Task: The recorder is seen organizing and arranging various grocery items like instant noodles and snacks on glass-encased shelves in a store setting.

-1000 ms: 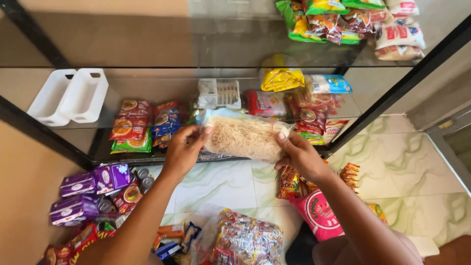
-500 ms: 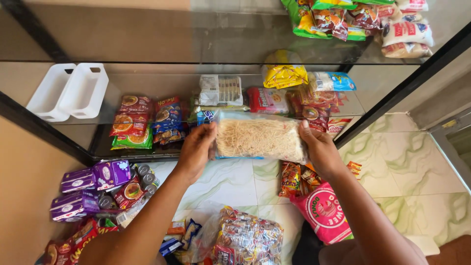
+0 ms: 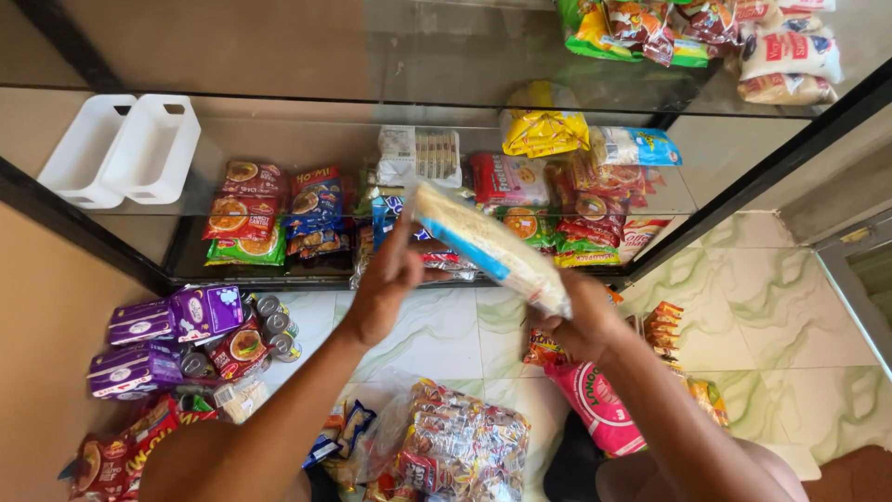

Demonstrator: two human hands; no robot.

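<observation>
I am looking down on a pale tiled floor (image 3: pixel 771 307) with green marbled swirls, and in front of me stands a glass shelf unit (image 3: pixel 279 121) in a dark metal frame against a tan wall. Two white plastic bins (image 3: pixel 125 149) sit side by side on the left of the middle shelf. The low shelf is crowded with snack packets (image 3: pixel 269 218) in red, green and blue. On the floor to my left lie purple cartons (image 3: pixel 177 316) and small cans (image 3: pixel 274 325), and a clear bag of wrapped sweets (image 3: pixel 460 446) sits near my knees. The thing in my hands is a long clear packet of pale noodles (image 3: pixel 488 246) with a blue stripe, turned edge-up and tilted, its high end over the low shelf front. My left hand (image 3: pixel 390 279) pinches the upper end with fingers closed on it; my right hand (image 3: pixel 581 321) grips the lower end from beneath.
</observation>
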